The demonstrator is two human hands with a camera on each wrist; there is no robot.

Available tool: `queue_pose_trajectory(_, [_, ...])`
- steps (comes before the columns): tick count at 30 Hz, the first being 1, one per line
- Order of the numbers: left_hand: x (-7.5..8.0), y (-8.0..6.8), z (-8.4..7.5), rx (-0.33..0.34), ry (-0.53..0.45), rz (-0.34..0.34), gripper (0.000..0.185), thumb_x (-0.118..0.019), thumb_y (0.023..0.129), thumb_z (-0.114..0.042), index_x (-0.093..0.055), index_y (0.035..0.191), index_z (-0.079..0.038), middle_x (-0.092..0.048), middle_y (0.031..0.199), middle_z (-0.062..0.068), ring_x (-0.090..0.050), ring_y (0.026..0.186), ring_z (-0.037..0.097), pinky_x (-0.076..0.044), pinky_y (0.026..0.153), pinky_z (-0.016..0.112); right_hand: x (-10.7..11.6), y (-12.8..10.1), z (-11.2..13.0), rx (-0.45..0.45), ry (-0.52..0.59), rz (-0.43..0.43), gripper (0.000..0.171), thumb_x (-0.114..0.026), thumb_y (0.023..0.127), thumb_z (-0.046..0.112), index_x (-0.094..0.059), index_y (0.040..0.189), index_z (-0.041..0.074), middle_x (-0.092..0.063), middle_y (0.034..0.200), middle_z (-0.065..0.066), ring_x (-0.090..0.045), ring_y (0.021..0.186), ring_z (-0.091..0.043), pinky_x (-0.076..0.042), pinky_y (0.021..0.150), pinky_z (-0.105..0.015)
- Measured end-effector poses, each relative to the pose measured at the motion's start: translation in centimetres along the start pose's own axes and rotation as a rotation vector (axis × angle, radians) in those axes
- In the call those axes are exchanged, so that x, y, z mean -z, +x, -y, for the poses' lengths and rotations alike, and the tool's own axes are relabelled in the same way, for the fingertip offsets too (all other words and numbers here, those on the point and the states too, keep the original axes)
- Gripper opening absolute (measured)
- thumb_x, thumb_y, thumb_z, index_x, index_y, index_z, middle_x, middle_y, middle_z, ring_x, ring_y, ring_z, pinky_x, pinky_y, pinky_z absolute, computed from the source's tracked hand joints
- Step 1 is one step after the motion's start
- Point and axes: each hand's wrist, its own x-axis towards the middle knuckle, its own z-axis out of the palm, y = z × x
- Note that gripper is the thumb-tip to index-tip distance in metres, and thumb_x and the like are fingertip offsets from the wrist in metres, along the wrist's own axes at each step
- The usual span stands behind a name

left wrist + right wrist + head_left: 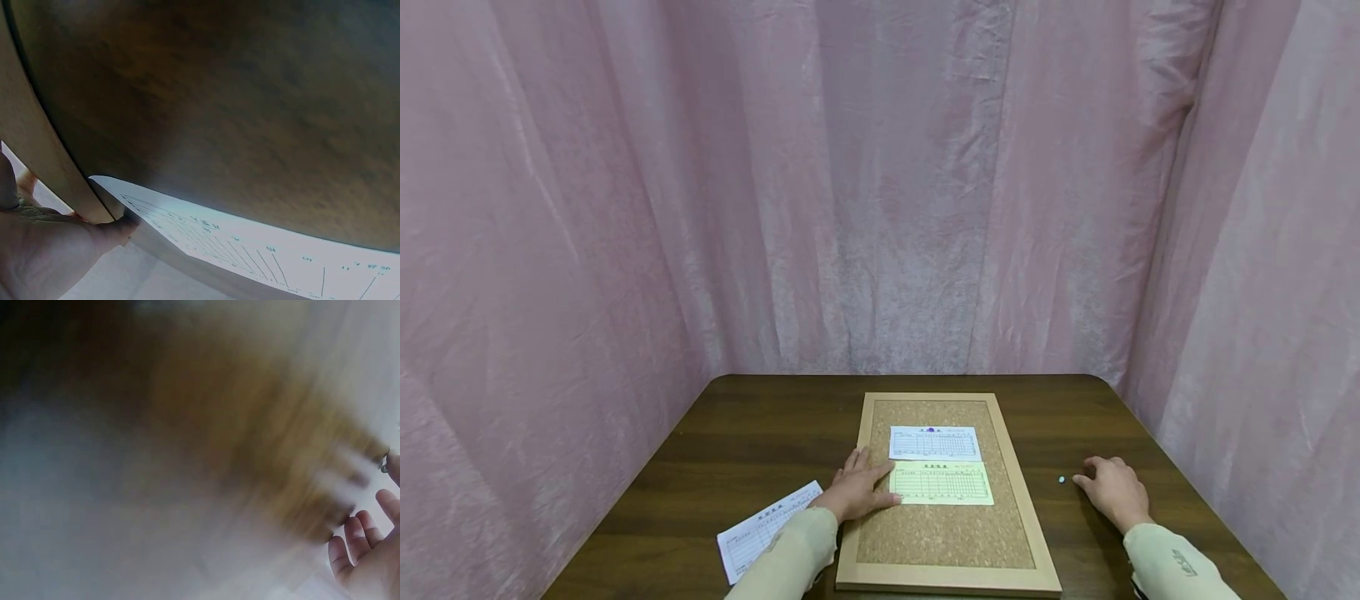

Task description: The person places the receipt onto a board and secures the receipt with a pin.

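Pressing my flat left hand [857, 492] on the green paper [942, 483] keeps it from sliding on the cork board [947, 533]. My right hand [1112, 487] reaches, fingers loose, toward a tiny pin [1062, 479].

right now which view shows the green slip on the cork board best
The head view: the whole green slip lies flat on the cork board, with the left hand resting at its edge. The left wrist view shows a different white sheet; the right wrist view is blurred.

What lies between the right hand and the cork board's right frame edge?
In the head view, only a small pale pin on bare table, close to the right hand and well clear of the cork board.
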Motion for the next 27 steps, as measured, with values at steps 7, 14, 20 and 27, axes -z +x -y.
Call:
queue_pose_trajectory(7, [0.00, -0.01, 0.00, 0.007, -0.006, 0.004, 0.072, -0.067, 0.090, -0.053, -0.047, 0.150, -0.019, -0.014, 0.161, 0.026, -0.007, 0.148, 0.045, -0.017, 0.111, 0.067, -0.06, 0.07, -0.29, -0.002, 0.009, 0.002, 0.043, -0.069, 0.091, 0.024, -0.063, 0.119, -0.007, -0.055, 0.115, -0.036, -0.052, 0.105, -0.056, -0.045, 0.078, -0.065])
queue_pose_trajectory(14, [0.18, -0.12, -0.12, 0.010, -0.012, 0.012, 0.073, -0.066, 0.090, -0.054, -0.046, 0.151, -0.020, -0.013, 0.161, 0.025, -0.006, 0.148, 0.044, -0.016, 0.111, 0.067, 0.13, 0.18, -0.41, -0.006, 0.002, 0.011, 0.042, -0.068, 0.092, 0.025, -0.063, 0.119, -0.007, -0.055, 0.115, -0.036, -0.052, 0.105, -0.057, -0.046, 0.077, -0.065])
queue_pose_trajectory(20, [0.19, -0.12, -0.16, 0.006, -0.004, 0.007, 0.072, -0.066, 0.090, -0.054, -0.046, 0.151, -0.020, -0.014, 0.161, 0.025, -0.006, 0.148, 0.044, -0.017, 0.112, 0.066, 0.33, 0.11, -0.68, -0.019, 0.005, 0.006, 0.040, -0.068, 0.092, 0.024, -0.064, 0.117, -0.007, -0.055, 0.114, -0.037, -0.053, 0.104, -0.057, -0.047, 0.076, -0.064])
queue_pose_trajectory(27, [0.10, -0.09, -0.12, 0.004, -0.002, 0.002, 0.072, -0.066, 0.090, -0.053, -0.046, 0.150, -0.020, -0.015, 0.161, 0.026, -0.007, 0.148, 0.044, -0.018, 0.111, 0.067, 0.32, 0.13, -0.78, -0.044, 0.005, 0.003, 0.041, -0.064, 0.094, 0.030, -0.066, 0.115, -0.006, -0.056, 0.112, -0.037, -0.052, 0.104, -0.058, -0.047, 0.076, -0.064])
